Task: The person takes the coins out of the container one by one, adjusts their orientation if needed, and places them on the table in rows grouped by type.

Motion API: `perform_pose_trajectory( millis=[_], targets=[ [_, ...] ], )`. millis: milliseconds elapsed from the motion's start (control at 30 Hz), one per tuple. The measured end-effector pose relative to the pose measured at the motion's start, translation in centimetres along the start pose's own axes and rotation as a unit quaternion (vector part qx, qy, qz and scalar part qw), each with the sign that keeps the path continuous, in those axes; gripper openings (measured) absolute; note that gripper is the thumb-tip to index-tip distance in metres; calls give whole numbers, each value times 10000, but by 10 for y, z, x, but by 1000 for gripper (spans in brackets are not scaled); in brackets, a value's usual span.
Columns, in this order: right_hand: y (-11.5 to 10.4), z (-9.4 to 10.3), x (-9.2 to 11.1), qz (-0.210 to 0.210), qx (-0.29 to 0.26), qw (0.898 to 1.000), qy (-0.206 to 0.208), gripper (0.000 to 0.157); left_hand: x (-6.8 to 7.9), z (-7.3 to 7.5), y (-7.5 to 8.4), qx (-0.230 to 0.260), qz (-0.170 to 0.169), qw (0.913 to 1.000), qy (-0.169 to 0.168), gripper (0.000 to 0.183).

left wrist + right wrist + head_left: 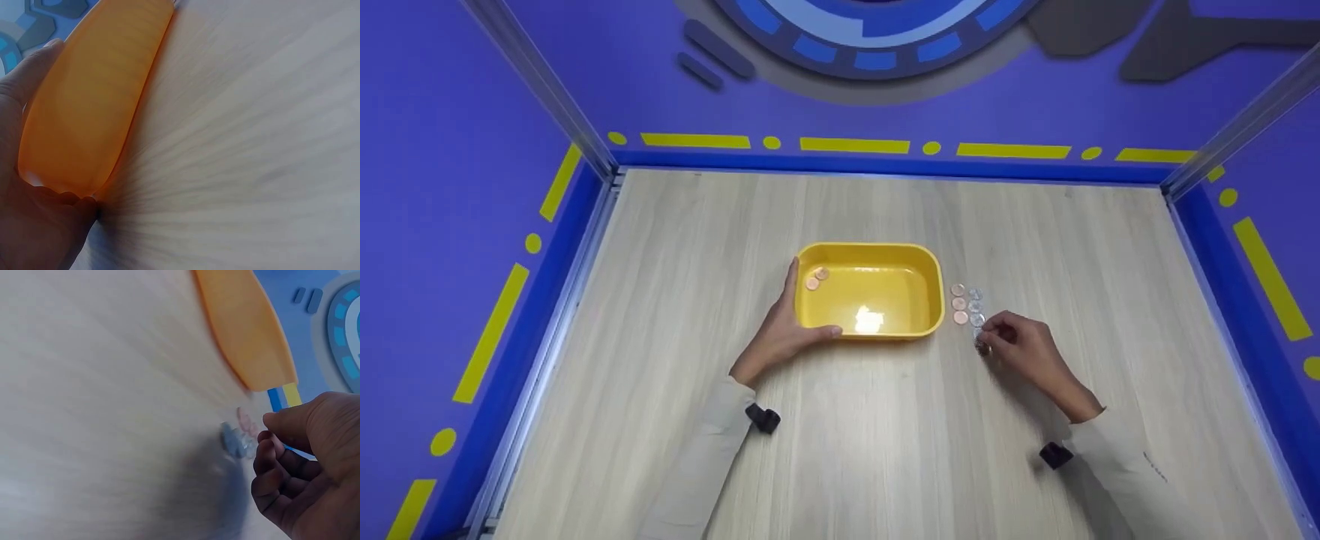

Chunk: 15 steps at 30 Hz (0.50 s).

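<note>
My left hand point(781, 328) holds a yellow plastic container point(804, 311) at its left end. Its thumb lies along the near rim, and in the left wrist view the fingers point(70, 198) curl against the container's end. Two copper coins point(812, 283) lie inside, toward the left. My right hand point(1026, 346) is at the near end of a column of silver coins point(976, 307), its thumb and index fingertips close together. A darker coin point(982, 348) shows just below those fingertips. Whether anything is pinched between them is not visible. Beside the silver column runs a row of three copper coins point(959, 304).
The pale wood-grain tabletop point(840, 450) surrounds the container. Blue-purple panels point(877, 112) with yellow marks border it at the back and both sides. A small black device point(763, 418) sits at the left wrist, another point(1056, 454) at the right.
</note>
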State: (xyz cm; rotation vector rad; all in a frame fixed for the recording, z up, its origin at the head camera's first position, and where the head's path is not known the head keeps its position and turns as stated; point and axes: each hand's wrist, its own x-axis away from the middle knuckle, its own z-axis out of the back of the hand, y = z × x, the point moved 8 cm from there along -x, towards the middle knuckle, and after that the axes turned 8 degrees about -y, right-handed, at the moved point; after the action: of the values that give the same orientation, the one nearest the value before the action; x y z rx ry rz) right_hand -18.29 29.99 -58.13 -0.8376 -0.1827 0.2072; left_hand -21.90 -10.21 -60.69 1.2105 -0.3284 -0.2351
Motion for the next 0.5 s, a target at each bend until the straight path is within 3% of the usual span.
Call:
perform_pose_trajectory(
  millis=[233, 500],
  targets=[
    [-33, 9, -21, 215, -298, 9993, 44, 6, 1, 0, 0, -39, -24, 10000, 5, 150],
    [-65, 1, -43, 569, -493, 9971, -133, 9, 0, -1, 2, -53, -71, 10000, -26, 148]
  ],
)
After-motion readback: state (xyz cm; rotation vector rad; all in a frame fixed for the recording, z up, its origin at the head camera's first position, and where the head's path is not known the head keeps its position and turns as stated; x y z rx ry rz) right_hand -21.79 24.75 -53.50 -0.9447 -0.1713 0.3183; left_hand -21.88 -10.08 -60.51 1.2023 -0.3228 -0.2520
